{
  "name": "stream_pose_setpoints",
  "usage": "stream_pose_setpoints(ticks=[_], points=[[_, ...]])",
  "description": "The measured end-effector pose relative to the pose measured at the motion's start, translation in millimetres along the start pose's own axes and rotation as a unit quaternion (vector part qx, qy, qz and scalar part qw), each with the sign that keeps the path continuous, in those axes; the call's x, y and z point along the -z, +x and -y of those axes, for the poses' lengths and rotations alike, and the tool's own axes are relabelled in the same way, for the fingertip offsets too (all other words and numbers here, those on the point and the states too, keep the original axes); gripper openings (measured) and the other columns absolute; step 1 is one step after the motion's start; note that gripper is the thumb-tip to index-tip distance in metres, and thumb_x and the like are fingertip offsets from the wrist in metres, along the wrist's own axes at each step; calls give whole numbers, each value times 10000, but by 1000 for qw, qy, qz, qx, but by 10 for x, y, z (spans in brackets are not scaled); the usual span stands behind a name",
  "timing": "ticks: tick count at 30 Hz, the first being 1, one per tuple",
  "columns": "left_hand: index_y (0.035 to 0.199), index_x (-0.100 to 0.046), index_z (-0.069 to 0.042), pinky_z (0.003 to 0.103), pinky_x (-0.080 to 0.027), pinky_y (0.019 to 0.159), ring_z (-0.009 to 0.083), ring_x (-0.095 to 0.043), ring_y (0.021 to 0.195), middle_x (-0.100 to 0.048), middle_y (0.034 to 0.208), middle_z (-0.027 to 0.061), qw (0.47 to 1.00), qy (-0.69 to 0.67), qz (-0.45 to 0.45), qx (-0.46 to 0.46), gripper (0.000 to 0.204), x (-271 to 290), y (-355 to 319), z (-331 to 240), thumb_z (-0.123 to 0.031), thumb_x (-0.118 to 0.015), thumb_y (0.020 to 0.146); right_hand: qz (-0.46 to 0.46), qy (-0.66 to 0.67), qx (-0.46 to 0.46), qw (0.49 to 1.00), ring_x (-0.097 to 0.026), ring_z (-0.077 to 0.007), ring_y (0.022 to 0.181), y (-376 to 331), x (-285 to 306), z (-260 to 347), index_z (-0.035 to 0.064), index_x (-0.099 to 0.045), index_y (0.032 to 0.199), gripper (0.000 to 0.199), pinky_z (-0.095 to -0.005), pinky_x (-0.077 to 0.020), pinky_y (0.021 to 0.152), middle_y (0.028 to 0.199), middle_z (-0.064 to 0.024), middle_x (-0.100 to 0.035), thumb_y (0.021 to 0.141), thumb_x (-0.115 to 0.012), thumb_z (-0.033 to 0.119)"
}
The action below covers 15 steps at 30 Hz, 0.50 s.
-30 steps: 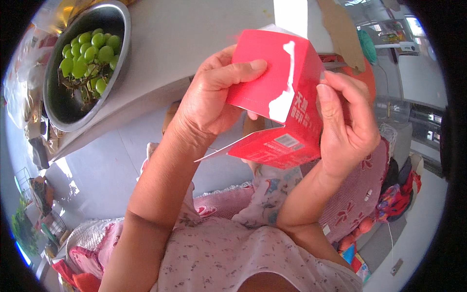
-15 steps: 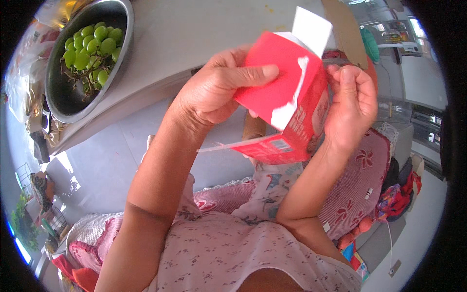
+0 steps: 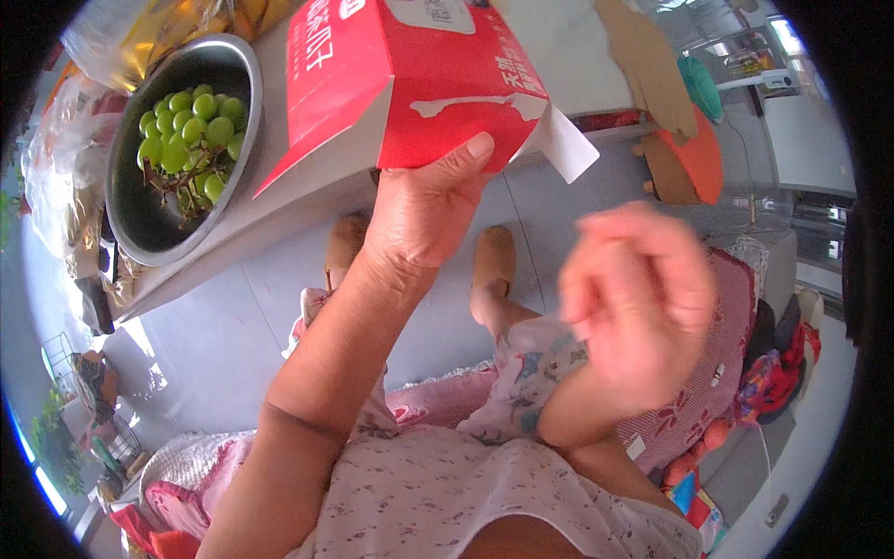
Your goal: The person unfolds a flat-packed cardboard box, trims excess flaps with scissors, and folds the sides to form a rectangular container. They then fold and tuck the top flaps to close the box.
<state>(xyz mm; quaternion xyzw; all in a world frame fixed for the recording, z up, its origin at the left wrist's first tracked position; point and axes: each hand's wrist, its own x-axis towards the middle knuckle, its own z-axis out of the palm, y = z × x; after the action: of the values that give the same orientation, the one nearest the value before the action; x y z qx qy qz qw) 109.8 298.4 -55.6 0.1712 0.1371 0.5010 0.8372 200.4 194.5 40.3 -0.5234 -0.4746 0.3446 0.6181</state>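
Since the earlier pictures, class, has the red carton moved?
Yes. The red carton, held by the left hand, has gone up and away, now over the table edge beside the grape bowl.

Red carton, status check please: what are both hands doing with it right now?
Left hand grips red carton, raised over the table edge. Right hand free, blurred, off the carton. Bowl of green grapes sits clear to the left.

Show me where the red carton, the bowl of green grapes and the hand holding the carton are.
red carton (image 3: pixel 447 84), head view, on its red side panel.
metal bowl (image 3: pixel 140 228), head view, on its bare inner wall below the grapes.
left hand (image 3: pixel 424 210), head view, on the back of the hand.
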Motion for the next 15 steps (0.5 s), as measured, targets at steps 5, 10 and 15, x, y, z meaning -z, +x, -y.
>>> stream_pose_setpoints(ticks=[5,10,15], points=[[1233,-399,-55,436,-415,957,269,-495,1106,-509,1174,116,998,32,21,-44,472,-37,-61,12,-12,-592,804,-96,140,-261,950,-512,-92,540,212,-76,-367,-7,-594,896,123,-198,-392,457,684,-30,-542,826,-616,91],[1236,-398,-59,408,-425,942,261,-499,1100,-516,1168,109,998,33,35,-36,461,-57,-113,21,-24,-589,817,-114,235,-246,934,-474,-83,533,309,29,-639,39,-556,892,146,-214,-384,434,680,-4,-521,801,-648,106],[1230,-423,-52,377,-413,931,237,-501,1081,-515,1174,96,996,75,11,35,487,112,-140,0,-54,-622,785,-90,289,-214,929,-457,-67,525,340,96,-625,76,-571,926,137,-203,-350,426,674,6,-516,807,-636,94]])
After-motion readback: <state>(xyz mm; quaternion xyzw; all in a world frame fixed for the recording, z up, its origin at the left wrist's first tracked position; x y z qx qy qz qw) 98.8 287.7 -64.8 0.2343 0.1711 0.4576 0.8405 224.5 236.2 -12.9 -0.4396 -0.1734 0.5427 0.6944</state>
